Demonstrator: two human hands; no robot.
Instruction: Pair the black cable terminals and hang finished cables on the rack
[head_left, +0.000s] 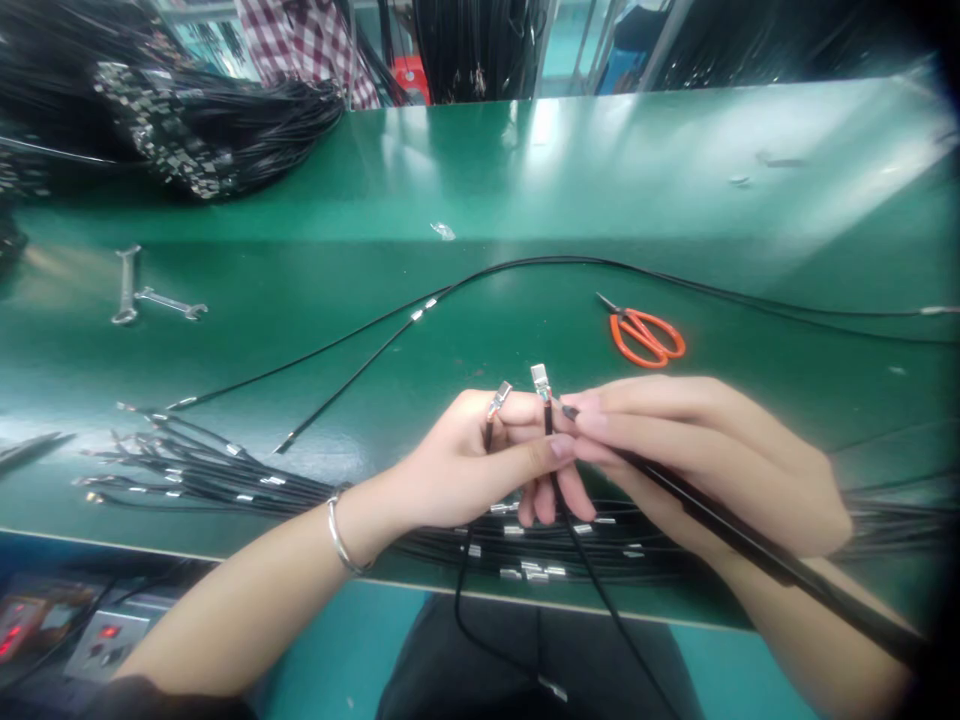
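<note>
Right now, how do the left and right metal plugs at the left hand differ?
Pose: the left plug tilts to the right; the right plug is nearly upright, leaning slightly left.
Position: the left plug sits farther from the right hand; the right plug is close to it, above the left hand's thumb tip.
Shared: both are silvery, on thin black cables.

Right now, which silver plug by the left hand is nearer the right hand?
The straighter plug, beside the right hand; the other plug leans more and sits farther left.
</note>
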